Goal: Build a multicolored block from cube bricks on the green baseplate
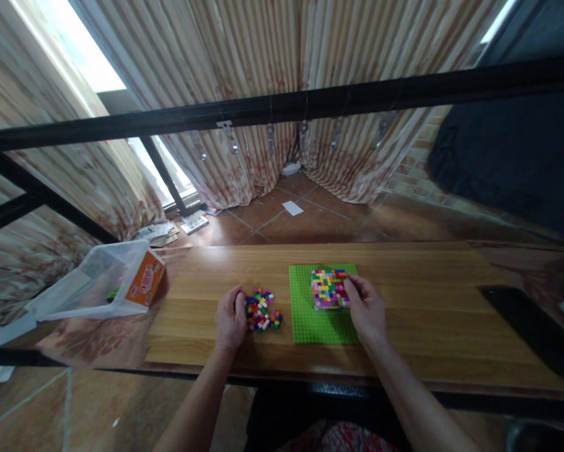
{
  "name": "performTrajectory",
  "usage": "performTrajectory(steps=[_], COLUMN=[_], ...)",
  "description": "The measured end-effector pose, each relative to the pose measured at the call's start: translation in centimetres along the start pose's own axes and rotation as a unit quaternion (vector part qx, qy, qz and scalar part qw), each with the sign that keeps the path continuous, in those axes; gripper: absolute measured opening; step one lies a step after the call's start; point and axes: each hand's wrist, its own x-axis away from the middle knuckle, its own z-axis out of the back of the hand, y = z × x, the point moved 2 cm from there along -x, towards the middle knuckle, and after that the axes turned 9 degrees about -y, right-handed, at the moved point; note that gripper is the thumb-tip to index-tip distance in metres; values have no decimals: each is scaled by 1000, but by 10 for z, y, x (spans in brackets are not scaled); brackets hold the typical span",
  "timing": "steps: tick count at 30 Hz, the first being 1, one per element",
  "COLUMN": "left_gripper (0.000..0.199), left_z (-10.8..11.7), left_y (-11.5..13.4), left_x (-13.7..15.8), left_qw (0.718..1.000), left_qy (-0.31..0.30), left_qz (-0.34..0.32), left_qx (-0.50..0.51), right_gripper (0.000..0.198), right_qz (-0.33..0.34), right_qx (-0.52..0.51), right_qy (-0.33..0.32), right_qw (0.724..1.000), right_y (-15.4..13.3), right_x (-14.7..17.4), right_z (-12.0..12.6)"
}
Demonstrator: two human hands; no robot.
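Observation:
A green studded baseplate (303, 323) lies on the wooden table. On its upper right part sits a low rectangular block of many-coloured building bricks (327, 290). My right hand (367, 311) is closed at the block's right edge, thumb over its upper right corner and fingers behind. To the left of the baseplate, a pile of small loose bricks (261, 314) is heaped on the table. My left hand (231, 319) rests against the pile's left side, fingers curled together with the thumb alongside. Whatever its fingers may hold is hidden.
Left of the wooden tabletop (423, 301) stands a clear plastic box (93, 307) with an orange label and something green inside. A flat black object (531, 329) lies at the right end. Beyond the table a black metal bar (263, 107) crosses in front of curtains (244, 56).

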Motion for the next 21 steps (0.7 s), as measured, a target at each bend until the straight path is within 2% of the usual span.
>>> performTrajectory(steps=[5, 7, 10, 12, 14, 18, 21], left_gripper=[33, 33, 32, 32, 32, 31, 31], left_z=[-1, -2, -2, -1, -1, -1, -1], left_y=[0, 1, 2, 3, 4, 5, 6], left_x=[0, 0, 1, 2, 2, 3, 2], left_qw=[1000, 1000, 1000, 1000, 1000, 1000, 1000], left_qy=[6, 6, 7, 6, 3, 1, 0], left_qz=[2, 1, 2, 6, 7, 6, 6], left_qx=[6, 6, 5, 5, 4, 4, 2], right_gripper=[39, 31, 21, 21, 22, 22, 18], right_qz=[61, 98, 167, 203, 216, 225, 220], right_qx=[100, 128, 166, 198, 232, 313, 359], right_qy=[35, -17, -179, -269, -304, -300, -304], right_qw=[993, 987, 955, 920, 898, 873, 855], right_y=[-33, -50, -66, -63, -52, -27, -20], right_x=[17, 31, 57, 73, 83, 87, 84], right_z=[5, -4, -32, -52, -67, -84, -89])
